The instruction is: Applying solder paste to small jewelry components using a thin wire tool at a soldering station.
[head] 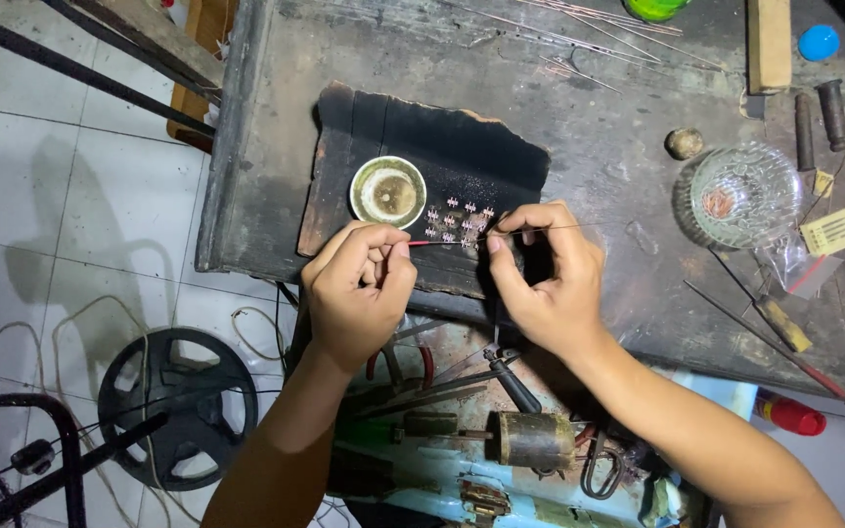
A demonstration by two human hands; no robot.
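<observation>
- Wire (559, 229), thin and straight, is pinched in the right hand (545, 284); it runs out to that hand's right over the tabletop (599, 137).
- Left hand (359, 288) is curled, fingertips pinching a slim red-tipped tool (424, 242) that points toward the tiny metal pieces (459, 221).
- Those pieces lie in loose rows on a charred black board (383, 122), just right of a small round dish (387, 192).
- Both wire and pieces look very light, and the wire looks easy to bend; I'd judge fingertip grips near the working end suit them best.
- Tabletop is dark, scorched and worn, with more wires at the far edge, a glass bowl (743, 194) to the right, and small tools scattered about.
- Below the edge sits an open drawer of pliers and clutter; the floor is pale tile with a black wheel (176, 406) and cables.
</observation>
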